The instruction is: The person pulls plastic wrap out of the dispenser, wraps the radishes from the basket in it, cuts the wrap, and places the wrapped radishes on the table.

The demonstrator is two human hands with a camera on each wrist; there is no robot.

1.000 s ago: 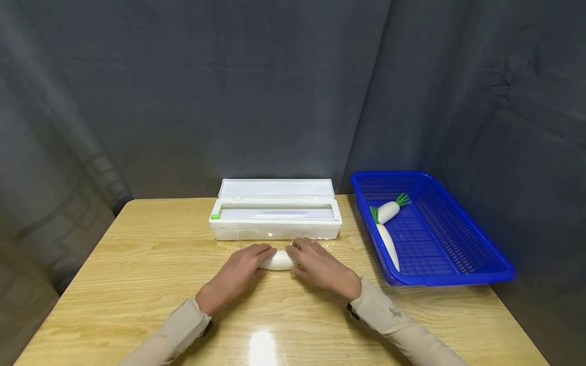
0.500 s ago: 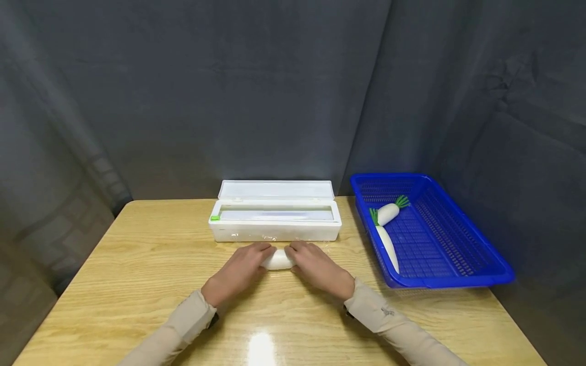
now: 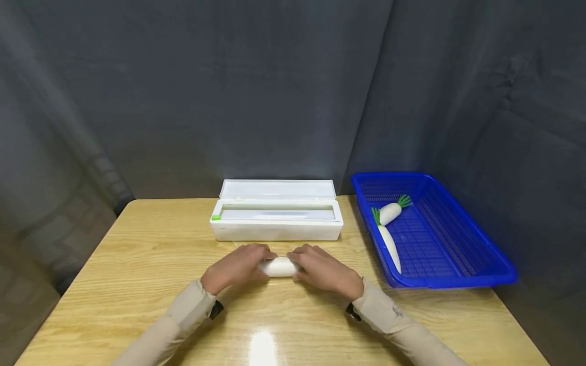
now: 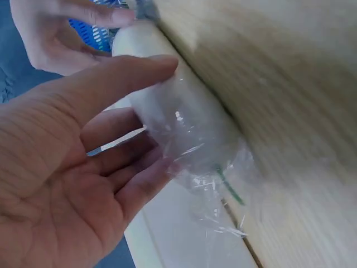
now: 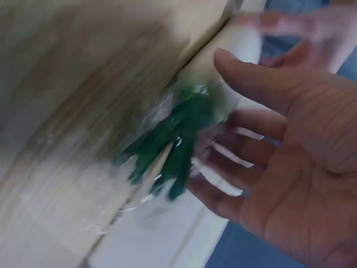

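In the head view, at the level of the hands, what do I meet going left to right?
Left hand, white radish wrapped in clear film, right hand, blue perforated plastic basket.

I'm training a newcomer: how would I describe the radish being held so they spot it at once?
On the wooden table, find the open white box. Just in front of it, the left hand and right hand hold a white radish between them. Clear film wraps it, and it alone is outside the blue basket holding the other two radishes.
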